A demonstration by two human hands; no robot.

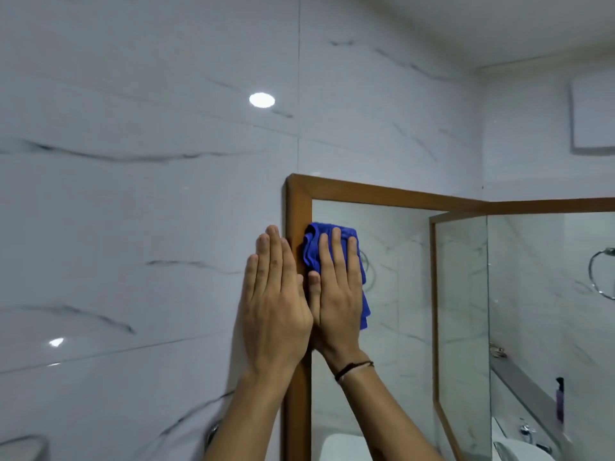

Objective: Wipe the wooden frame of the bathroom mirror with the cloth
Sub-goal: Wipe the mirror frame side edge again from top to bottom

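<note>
Both hands lie flat-open: right hand (337,294) pressing bunched blue cloth (332,234) seemingly onto brown frame (299,207).

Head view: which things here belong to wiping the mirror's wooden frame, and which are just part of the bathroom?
Part of the job:
- blue cloth, pressed flat under the right hand
- wooden frame, left upright
- left hand, flat beside the frame

Just there:
- marble wall tiles
- towel ring at the right
- faucet, lower right
- mirror glass
</note>
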